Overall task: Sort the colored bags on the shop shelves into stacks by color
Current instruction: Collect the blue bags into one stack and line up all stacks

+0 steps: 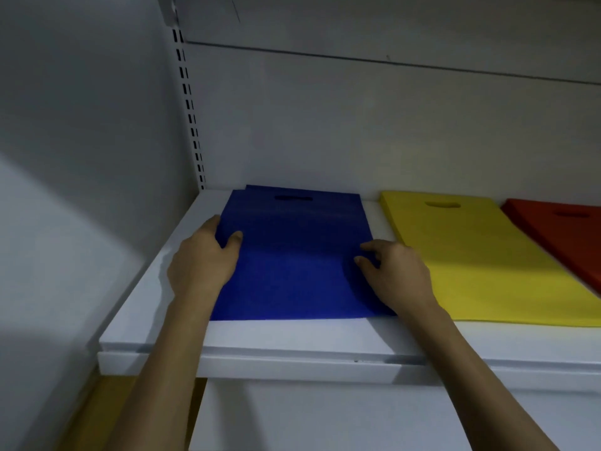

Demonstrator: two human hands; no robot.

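As both bare forearms reach up from the bottom of the view, a dim yellow sheet [97, 415] shows low on the left, tucked under the white shelf [276, 340] and too shadowed to say what it is. Up over the shelf's front lip now, and the left hand [203, 255] has the blue bags [292, 265] by their left edge: thumb on top, fingers wrapped round the side, a proper clamp on the stack. Across on the other side, the right hand [395, 271] sits on the right-hand part of the same blue stack, fingers bent, tips of thumb and forefinger down on the fabric; whether they pinch it or only press, I cannot tell. The blue bags lie flat at the left end of the shelf, cut-out handle toward the back, a second blue corner peeking out behind the top one at the far left. Just beside them on the right, with a narrow strip of white between, lie the yellow bags [471, 255], flat too, handle slot to the rear. Further right, the red bags [566, 236] run off the frame edge, close against the yellow. Behind it all stands the pale back panel [357, 125], with a slotted upright [188, 102] climbing the corner at left.
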